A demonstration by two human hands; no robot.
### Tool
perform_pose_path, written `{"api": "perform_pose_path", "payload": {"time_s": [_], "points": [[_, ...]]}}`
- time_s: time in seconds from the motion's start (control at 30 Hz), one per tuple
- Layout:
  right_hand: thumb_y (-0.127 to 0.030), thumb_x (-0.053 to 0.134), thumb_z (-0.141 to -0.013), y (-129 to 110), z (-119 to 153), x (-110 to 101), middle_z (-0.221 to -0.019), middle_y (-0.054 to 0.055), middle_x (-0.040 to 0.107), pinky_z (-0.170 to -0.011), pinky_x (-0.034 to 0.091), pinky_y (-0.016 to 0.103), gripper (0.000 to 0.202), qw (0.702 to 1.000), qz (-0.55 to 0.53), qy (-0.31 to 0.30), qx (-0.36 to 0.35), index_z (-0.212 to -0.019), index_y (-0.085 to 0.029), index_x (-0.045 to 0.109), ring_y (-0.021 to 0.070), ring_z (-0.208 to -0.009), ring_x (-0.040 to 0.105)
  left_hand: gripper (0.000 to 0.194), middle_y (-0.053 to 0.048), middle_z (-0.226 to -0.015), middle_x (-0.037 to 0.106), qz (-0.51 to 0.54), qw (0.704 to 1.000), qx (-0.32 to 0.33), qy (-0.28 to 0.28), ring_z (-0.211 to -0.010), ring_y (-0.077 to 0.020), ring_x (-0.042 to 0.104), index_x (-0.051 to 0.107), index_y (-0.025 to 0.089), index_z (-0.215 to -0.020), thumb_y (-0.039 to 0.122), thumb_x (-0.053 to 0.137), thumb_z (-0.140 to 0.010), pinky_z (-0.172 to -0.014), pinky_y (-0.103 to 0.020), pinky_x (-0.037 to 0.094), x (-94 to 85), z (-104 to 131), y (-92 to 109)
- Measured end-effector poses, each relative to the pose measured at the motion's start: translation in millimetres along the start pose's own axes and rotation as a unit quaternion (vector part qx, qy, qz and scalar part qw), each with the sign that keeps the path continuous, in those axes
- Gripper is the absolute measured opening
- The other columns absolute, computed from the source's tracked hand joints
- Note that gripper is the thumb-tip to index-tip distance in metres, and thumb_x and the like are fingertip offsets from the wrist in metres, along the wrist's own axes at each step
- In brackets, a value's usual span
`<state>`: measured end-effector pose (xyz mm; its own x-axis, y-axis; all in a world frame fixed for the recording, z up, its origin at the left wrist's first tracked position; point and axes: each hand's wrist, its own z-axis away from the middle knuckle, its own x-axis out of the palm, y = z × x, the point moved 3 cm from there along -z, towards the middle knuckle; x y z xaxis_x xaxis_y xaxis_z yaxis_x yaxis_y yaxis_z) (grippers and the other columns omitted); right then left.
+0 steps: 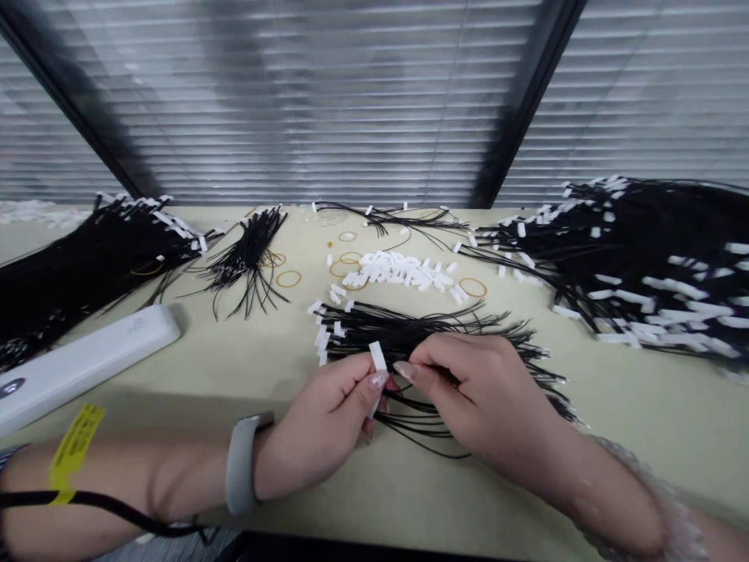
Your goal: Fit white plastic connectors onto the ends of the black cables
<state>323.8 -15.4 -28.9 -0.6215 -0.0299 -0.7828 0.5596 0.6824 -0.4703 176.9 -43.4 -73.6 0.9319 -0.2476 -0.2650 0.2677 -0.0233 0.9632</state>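
Observation:
My left hand [333, 417], with a grey band on its wrist, is closed in a pinch on a white connector [378, 357] that stands up between thumb and fingers. Close beside it, my right hand [471, 382] has thumb and forefinger pressed together; a thin black wire seems to run into that pinch, its end hidden. Under and behind both hands lies a bundle of black wires [403, 324] with white connectors at the left ends and bare tips at the right. Several loose wires [421, 425] curve out below my hands.
Behind the bundle is a pile of small white connectors [403, 269], with rubber bands [473, 287] around it. A small wire bunch [249, 250] lies left. Large wire heaps fill the far left [87, 257] and right [661, 250]. A white elongated device [94, 363] lies at left.

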Motion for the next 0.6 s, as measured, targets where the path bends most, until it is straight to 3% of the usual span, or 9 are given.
{"api": "perform_pose_path", "payload": {"time_s": [0.27, 0.43, 0.6], "points": [[-0.02, 0.048, -0.083, -0.8, 2.1, 7.4, -0.055, -0.005, 0.052, -0.053, 0.03, 0.021, 0.022, 0.999, -0.017, -0.04, 0.029, -0.062, -0.016, 0.054, 0.006, -0.052, 0.044, 0.028, 0.002, -0.06, 0.045, -0.068, 0.997, 0.029, -0.001, -0.053, -0.0118, 0.045, 0.046, 0.018, -0.071, 0.035, 0.032, -0.089, -0.051, -0.023, 0.038, 0.7, 1.1, 1.4], [-0.019, 0.046, -0.084, -2.6, 5.6, 13.3, -0.057, -0.003, 0.053, -0.054, 0.031, 0.022, 0.023, 0.999, -0.005, -0.03, 0.016, -0.062, -0.016, 0.054, 0.0071, -0.054, 0.045, 0.028, 0.001, -0.058, 0.046, -0.078, 0.996, 0.041, 0.0, -0.053, -0.0122, 0.045, 0.051, 0.018, -0.073, 0.032, 0.034, -0.088, -0.051, -0.023, 0.037, -0.3, 2.6, 4.3], [-0.016, 0.05, -0.081, -6.2, 2.8, -2.2, -0.063, -0.002, 0.055, -0.055, 0.036, 0.021, 0.014, 0.999, -0.026, -0.014, -0.036, -0.07, -0.017, 0.058, 0.0077, -0.058, 0.048, 0.026, 0.002, -0.059, 0.045, -0.017, 0.999, 0.038, 0.019, -0.051, -0.0112, 0.044, 0.049, 0.018, -0.068, 0.032, 0.037, -0.087, -0.049, -0.021, 0.038, -1.4, 0.1, 2.4]]}}
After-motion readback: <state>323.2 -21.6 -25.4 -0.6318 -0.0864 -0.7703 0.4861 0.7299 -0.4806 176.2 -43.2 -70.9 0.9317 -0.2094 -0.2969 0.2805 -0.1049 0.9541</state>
